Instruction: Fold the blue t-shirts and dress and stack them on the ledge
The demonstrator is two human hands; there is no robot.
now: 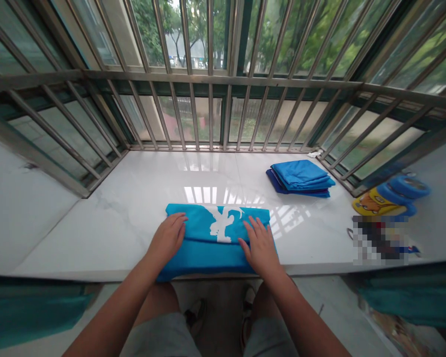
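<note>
A bright blue cloth (208, 257) with a white printed figure lies on the white sill, its far part folded over toward me. The near edge reaches the sill's front edge. My left hand (168, 237) rests flat on the left end of the folded part, fingers stretched out together. On the right end lies my right hand (260, 243), palm down with its fingers spread. Both hands press on the cloth without gripping it. What kind of cloth article it is, I cannot tell.
Toward the back right sits a stack of folded blue cloths (301, 176), lighter above and darker below. A yellow and blue bottle (384, 196) lies at the far right, with a blurred-out object in front of it. Metal bars (223, 77) and windows enclose the white sill (134, 181).
</note>
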